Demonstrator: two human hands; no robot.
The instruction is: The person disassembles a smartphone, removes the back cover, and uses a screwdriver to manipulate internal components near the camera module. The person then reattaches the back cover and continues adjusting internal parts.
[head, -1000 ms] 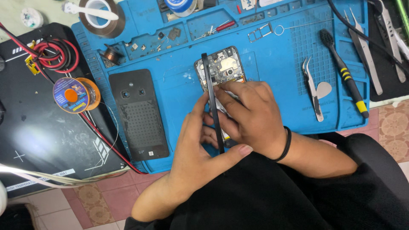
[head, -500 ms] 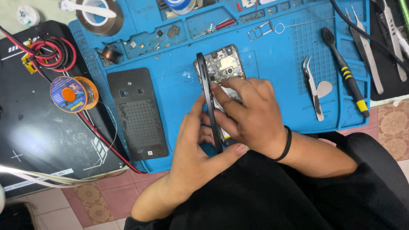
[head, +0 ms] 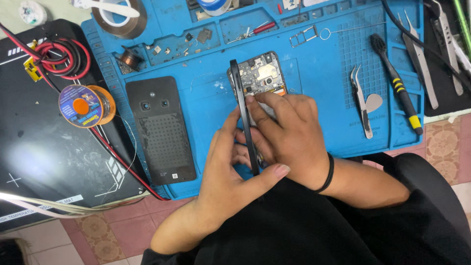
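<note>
An opened smartphone (head: 260, 73) with its circuit board showing lies on the blue work mat (head: 319, 113). Its black frame (head: 244, 113) stands lifted on edge along the phone's left side. My left hand (head: 230, 172) grips the frame's lower part, thumb across its bottom end. My right hand (head: 289, 135) covers the phone's lower half, fingers pressing on the inside next to the frame. A black band sits on my right wrist.
The phone's black back cover (head: 159, 127) lies left on the mat. A solder spool (head: 86, 105), red and black wires (head: 61, 56), a tape roll (head: 117, 17), tweezers (head: 360, 98), a black brush (head: 397, 83) and small parts trays surround the work.
The frame has tilted a little further up and left off the phone; both hands stay in nearly the same grip.
</note>
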